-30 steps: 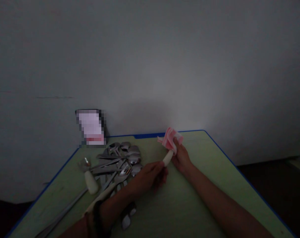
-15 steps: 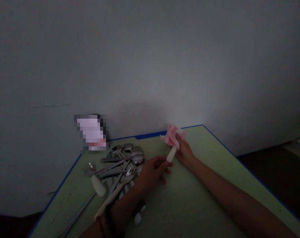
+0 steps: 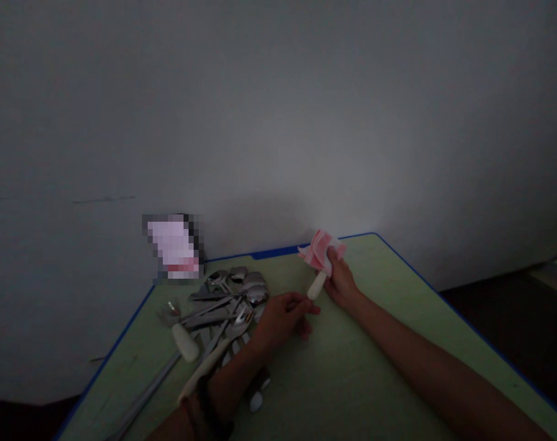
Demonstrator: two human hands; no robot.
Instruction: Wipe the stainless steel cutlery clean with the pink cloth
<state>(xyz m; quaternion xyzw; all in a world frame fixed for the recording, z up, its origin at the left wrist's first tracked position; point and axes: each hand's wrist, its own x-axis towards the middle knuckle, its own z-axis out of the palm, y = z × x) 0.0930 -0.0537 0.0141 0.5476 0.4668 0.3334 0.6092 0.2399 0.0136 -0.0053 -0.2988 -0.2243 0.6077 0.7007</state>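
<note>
A utensil with a cream handle [image 3: 317, 285] is held up over the table between my two hands; its other end is hidden in the cloth, so I cannot tell its kind. My left hand [image 3: 285, 315] pinches the tip of the handle. Wrapped round the far part is a pink-and-white cloth [image 3: 322, 248], gripped by my right hand [image 3: 341, 278]. Left of my left hand lies a pile of metal cutlery, with several spoons [image 3: 255, 288] and a fork [image 3: 244, 317]. My left forearm covers part of the pile.
A pale green table [image 3: 352, 380] with blue edging stands against a grey wall [image 3: 278, 122]. At the back left a pixelated phone-like object [image 3: 174, 245] leans on the wall. A fork with a cream handle [image 3: 185, 343] lies at the pile's left side.
The view has shifted slightly. The cream handle has moved very little, and both hands keep their grip on the utensil and the cloth.
</note>
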